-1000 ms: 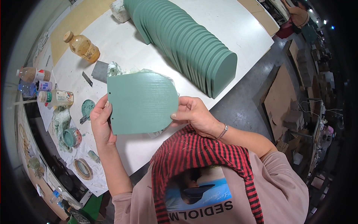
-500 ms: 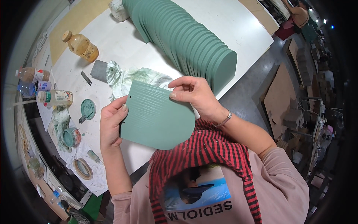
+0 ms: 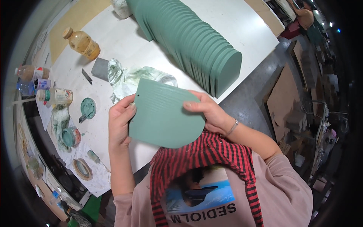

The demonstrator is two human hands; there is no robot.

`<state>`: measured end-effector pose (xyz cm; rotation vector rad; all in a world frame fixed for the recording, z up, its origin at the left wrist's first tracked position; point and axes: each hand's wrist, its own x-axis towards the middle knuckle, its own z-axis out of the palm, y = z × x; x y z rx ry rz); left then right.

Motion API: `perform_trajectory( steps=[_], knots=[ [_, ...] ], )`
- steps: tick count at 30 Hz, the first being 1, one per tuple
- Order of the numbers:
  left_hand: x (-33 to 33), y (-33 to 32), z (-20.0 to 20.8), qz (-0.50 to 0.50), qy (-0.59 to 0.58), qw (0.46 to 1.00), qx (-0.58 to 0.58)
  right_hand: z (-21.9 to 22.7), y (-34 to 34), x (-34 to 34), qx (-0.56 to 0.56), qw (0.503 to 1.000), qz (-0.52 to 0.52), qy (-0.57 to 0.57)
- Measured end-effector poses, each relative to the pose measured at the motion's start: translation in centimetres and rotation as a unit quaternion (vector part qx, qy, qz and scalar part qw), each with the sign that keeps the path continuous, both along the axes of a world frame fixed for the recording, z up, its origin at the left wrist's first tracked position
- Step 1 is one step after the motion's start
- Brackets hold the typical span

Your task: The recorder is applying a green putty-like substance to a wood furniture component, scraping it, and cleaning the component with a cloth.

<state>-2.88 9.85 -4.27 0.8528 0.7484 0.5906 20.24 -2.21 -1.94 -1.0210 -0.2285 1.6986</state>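
Between my two hands is a flat green panel (image 3: 162, 117), rounded at one end and straight at the other, with fine ridges across its upper part and small dark holes along its straight edge. My left hand (image 3: 121, 119) grips that straight edge, thumb on top. My right hand (image 3: 210, 113) pinches the rounded side, its thumb on the face and its fingers hidden underneath. A stained white cloth (image 3: 132, 77) lies on the table just beyond the panel. Farther off, a long row of similar green panels (image 3: 193, 45) leans together on the white table (image 3: 113, 41).
To the left stand an amber bottle (image 3: 85, 45), several other bottles, a lid of green paste (image 3: 88, 108) and an open jar (image 3: 72, 136). A blade (image 3: 87, 76), a grey pad (image 3: 100, 69) and a tape roll (image 3: 82, 168) lie there too. Another person (image 3: 302, 19) is at the far right.
The panel has shifted slightly right and turned a little. My right hand has slid from its upper edge to the rounded side, and my left hand has moved right with it.
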Motion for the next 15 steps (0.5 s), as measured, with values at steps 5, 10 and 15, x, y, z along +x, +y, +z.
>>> perform_trajectory(
  steps=[5, 10, 15],
  knots=[
    [1.7, -1.9, -1.9, 0.062, 0.061, 0.996, -0.018, 0.2, -2.0, 0.3, -0.021, 0.998, -0.010, 0.051],
    [-3.1, 0.0, -4.6, 0.175, 0.243, 0.935, 0.190, -0.3, -2.5, 1.4, -0.065, 0.998, -0.025, -0.004],
    [-7.5, -0.2, -6.6, 0.167, 0.415, 0.857, 0.257, 0.1, -1.0, 0.5, -0.080, 0.996, 0.016, -0.019]
  ],
)
